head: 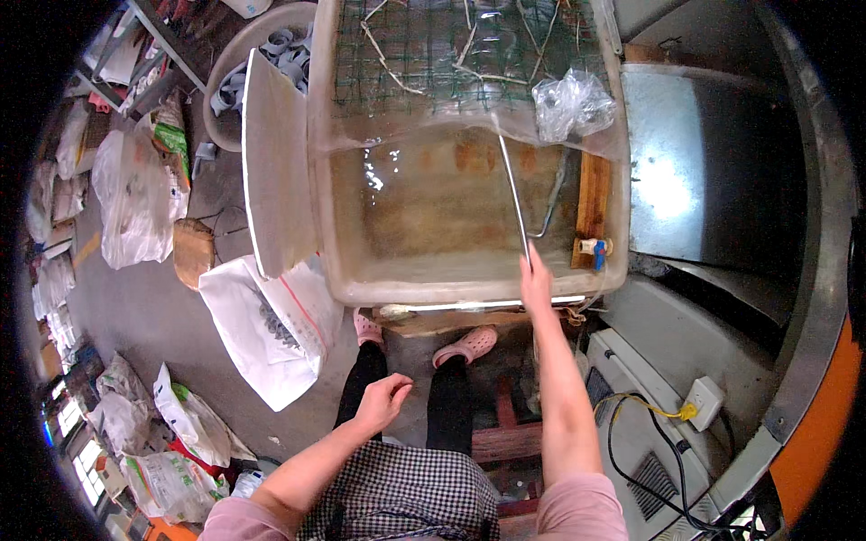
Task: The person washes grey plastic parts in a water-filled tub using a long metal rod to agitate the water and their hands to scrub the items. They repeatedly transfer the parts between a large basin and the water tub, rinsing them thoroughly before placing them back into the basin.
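Note:
My right hand (536,278) grips the near end of a thin metal rod (512,179), over the front rim of a large water-filled plastic tub (433,289). The rod slants away across the tub, its far tip by a sheet of clear plastic film. A bent grey rod or tube (556,196) shows in the water to the right of it. Under the film at the far side, green mesh (433,67) spreads out with pale cords over it. My left hand (384,404) hangs before my apron (413,487), fingers loosely curled, with nothing visible in it.
A pale panel (274,169) leans along the tub's left side. A white sack (260,338) of grey pieces stands below it. At the tub's right are a wooden board (593,196) and a blue-handled valve (597,252). Cables (612,433) run from a socket (705,402) at right.

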Action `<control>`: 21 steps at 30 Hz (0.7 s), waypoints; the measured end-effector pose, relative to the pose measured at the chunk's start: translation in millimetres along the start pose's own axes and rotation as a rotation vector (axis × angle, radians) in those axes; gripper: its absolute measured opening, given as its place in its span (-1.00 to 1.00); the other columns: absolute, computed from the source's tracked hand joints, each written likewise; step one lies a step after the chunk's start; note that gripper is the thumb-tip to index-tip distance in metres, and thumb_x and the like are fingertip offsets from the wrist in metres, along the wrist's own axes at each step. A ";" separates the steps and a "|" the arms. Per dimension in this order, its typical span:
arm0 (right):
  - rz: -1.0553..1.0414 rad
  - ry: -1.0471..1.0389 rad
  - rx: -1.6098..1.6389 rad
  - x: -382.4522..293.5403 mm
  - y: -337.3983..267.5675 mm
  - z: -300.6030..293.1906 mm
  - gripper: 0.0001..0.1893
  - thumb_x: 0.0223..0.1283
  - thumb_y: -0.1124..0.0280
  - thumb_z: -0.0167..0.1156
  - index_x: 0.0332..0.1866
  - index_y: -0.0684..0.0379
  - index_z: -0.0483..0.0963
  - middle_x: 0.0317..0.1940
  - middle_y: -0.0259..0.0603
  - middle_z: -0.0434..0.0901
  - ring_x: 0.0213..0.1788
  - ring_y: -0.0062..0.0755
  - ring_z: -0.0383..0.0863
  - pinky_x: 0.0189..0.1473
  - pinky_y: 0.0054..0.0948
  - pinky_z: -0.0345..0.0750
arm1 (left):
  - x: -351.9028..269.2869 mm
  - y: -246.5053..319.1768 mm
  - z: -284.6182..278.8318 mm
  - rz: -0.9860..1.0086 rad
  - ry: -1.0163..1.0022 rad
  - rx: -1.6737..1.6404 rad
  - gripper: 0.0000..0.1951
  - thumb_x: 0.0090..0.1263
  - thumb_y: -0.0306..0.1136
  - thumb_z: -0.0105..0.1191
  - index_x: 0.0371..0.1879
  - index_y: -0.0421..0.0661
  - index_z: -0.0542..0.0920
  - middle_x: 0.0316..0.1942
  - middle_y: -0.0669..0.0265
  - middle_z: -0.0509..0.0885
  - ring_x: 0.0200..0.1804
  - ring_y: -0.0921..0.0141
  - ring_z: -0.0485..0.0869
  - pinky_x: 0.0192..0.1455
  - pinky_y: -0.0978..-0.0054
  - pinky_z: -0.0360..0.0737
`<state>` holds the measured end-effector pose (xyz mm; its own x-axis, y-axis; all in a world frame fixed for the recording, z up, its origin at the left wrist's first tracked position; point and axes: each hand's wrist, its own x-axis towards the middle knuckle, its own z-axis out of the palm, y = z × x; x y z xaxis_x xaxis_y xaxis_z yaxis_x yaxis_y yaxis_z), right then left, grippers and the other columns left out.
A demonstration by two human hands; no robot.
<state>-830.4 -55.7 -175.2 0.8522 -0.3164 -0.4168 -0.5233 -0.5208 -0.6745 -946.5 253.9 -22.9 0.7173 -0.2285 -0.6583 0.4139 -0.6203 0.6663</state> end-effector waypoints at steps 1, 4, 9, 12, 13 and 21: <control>0.014 -0.013 -0.023 -27.1 8.0 -9.6 -0.57 0.29 0.28 -0.01 0.25 0.11 0.29 -0.21 0.16 0.56 -0.18 0.05 0.58 -0.15 -0.24 0.46 | -3.5 -1.0 -3.5 0.002 0.008 -0.001 -0.87 0.28 -0.42 0.06 -0.27 -0.20 0.57 -0.43 0.11 0.62 -0.42 0.27 0.63 -0.34 0.44 0.53; 0.001 -0.019 -0.119 -100.5 36.0 -45.7 -0.56 0.28 0.34 0.00 0.26 0.12 0.27 -0.06 0.15 0.52 -0.07 0.08 0.55 -0.09 -0.18 0.46 | -10.8 -3.3 -6.8 -0.060 -0.050 0.033 -0.83 0.29 -0.41 0.07 -0.22 -0.22 0.55 -0.41 0.11 0.64 -0.37 0.31 0.64 -0.30 0.46 0.54; -0.056 0.017 -0.155 -141.2 47.2 -68.6 -0.58 0.28 0.38 0.00 0.25 0.12 0.29 -0.07 0.14 0.53 -0.07 0.08 0.55 -0.10 -0.20 0.48 | -12.8 1.8 -1.9 -0.062 -0.078 0.016 -0.87 0.27 -0.42 0.06 -0.29 -0.20 0.56 -0.43 0.11 0.62 -0.37 0.22 0.63 -0.31 0.39 0.55; -0.028 -0.030 -0.109 -117.1 43.1 -59.9 -0.60 0.29 0.37 -0.01 0.23 0.14 0.31 -0.13 0.17 0.54 -0.10 0.11 0.55 -0.13 -0.21 0.48 | -13.4 5.6 5.9 -0.032 -0.078 0.014 -0.87 0.27 -0.43 0.06 -0.28 -0.20 0.56 -0.41 0.10 0.62 -0.33 0.19 0.64 -0.29 0.38 0.55; -0.029 -0.040 -0.126 -106.6 47.1 -57.5 -0.60 0.29 0.36 -0.01 0.23 0.14 0.31 -0.15 0.18 0.54 -0.11 0.12 0.54 -0.14 -0.21 0.48 | -13.5 5.9 7.4 -0.033 -0.081 0.018 -0.87 0.27 -0.43 0.06 -0.28 -0.20 0.56 -0.41 0.10 0.62 -0.33 0.19 0.64 -0.29 0.38 0.55; -0.078 -0.103 -0.207 -56.8 55.5 -55.5 -0.61 0.28 0.31 0.01 0.21 0.07 0.34 -0.24 0.16 0.55 -0.19 0.12 0.53 -0.17 -0.20 0.45 | -29.0 -20.6 -0.4 -0.061 -0.104 0.088 -0.86 0.26 -0.43 0.06 -0.28 -0.21 0.55 -0.38 0.10 0.62 -0.29 0.16 0.63 -0.27 0.36 0.55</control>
<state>-907.6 -110.6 -155.1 0.8793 -0.1918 -0.4359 -0.4353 -0.6949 -0.5724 -975.6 273.6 -17.4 0.6282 -0.2624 -0.7325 0.4006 -0.6980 0.5936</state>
